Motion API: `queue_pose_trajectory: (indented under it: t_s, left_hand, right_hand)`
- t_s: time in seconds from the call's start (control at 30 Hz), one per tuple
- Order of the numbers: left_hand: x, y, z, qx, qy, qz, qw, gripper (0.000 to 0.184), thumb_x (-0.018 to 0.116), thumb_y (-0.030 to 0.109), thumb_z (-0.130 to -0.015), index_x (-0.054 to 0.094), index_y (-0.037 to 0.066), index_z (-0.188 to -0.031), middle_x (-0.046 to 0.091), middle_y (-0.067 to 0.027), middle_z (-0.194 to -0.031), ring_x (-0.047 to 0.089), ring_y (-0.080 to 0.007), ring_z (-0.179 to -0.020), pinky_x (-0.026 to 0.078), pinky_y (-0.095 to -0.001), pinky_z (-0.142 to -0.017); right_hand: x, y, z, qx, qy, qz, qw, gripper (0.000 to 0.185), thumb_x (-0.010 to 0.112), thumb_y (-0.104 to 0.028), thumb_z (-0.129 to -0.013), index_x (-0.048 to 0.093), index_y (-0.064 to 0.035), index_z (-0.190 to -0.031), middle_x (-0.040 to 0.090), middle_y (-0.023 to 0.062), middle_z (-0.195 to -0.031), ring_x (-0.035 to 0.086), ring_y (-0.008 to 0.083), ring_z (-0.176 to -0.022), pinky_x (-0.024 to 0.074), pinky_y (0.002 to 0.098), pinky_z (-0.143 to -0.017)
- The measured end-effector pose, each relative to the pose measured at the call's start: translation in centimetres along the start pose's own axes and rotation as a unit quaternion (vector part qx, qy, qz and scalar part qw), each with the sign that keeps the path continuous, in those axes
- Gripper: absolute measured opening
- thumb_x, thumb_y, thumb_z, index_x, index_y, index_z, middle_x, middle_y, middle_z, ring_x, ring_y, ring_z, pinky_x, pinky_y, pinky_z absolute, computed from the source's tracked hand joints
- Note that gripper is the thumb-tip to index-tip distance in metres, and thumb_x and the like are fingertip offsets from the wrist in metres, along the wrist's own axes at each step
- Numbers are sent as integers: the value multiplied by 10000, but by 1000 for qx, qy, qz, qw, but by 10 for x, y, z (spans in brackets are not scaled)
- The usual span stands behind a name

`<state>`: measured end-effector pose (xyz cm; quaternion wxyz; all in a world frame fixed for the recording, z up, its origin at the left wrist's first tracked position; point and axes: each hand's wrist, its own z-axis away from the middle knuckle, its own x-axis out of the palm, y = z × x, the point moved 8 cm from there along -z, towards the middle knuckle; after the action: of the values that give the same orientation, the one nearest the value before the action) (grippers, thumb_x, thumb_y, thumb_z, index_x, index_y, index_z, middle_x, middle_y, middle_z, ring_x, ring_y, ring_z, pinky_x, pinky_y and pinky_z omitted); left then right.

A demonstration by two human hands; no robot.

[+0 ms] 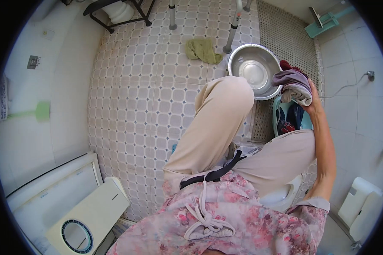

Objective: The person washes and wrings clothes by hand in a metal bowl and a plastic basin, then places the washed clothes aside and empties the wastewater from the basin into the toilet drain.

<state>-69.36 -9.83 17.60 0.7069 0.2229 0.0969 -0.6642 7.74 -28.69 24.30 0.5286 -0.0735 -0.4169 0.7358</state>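
Note:
My right hand (314, 101) reaches out at the right, its fingers wrapped round a bunch of folded clothes (292, 83). The cloth is mauve and greyish beige, with a dark red piece on the far side; part of my hand is hidden behind it. Just left of the bunch stands a round steel basin (254, 70) with a shiny bottom. Below the clothes, beyond my knee, a light teal basket (276, 112) holds dark and red cloth. My left hand is outside the picture.
An olive-green cloth (202, 50) lies on the patterned tile floor. Walker legs (232, 36) stand beside the basin. A perforated mat (281, 27) runs along the right. Farther right are a teal dustpan-like tool (321, 26) and a wall hose fitting (370, 75). A white appliance (87, 216) stands lower left.

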Motion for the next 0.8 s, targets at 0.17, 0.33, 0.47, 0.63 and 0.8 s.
queue_pose_trajectory:
  t_s: [0.17,0.33,0.47,0.63,0.8]
  left_hand:
    - [-5,1,-4,0,-4,-14,1000,364,640,376,-827,702,17,-815,677,-159,-748,658,-324,-726,509,-442,-662]
    - [-12,5,-13,5,-2,-24,1000,363,640,374,-829,704,17,-819,679,-161,-755,660,-326,-733,511,-443,-665]
    - [-13,6,-16,5,0,-28,1000,361,639,373,-831,705,18,-823,681,-163,-761,662,-328,-738,512,-444,-668]
    - [-15,6,-20,3,-1,-29,1000,360,638,372,-833,707,19,-827,683,-165,-768,664,-330,-745,514,-445,-671]
    - [-15,5,-24,3,2,-27,1000,359,637,370,-835,709,19,-831,685,-167,-775,666,-332,-752,516,-446,-675]
  right_hand:
    - [6,-3,2,-15,-24,2,1000,535,493,-514,-971,605,-79,-1261,688,97,-1161,675,247,-1027,537,423,-912]
    - [4,-7,0,-27,-23,-9,999,541,477,-507,-978,598,-66,-1267,686,114,-1156,675,246,-1023,537,416,-914]
    - [12,-8,4,-53,-43,-9,998,548,450,-509,-989,588,-66,-1280,682,115,-1167,673,249,-1030,532,417,-920]
    - [10,-7,4,-38,-30,-13,999,542,463,-519,-982,596,-74,-1262,683,116,-1164,676,253,-1025,534,427,-920]
    - [15,-6,5,-42,-38,-14,998,545,484,-528,-970,597,-82,-1263,685,117,-1159,681,253,-1010,537,430,-911]
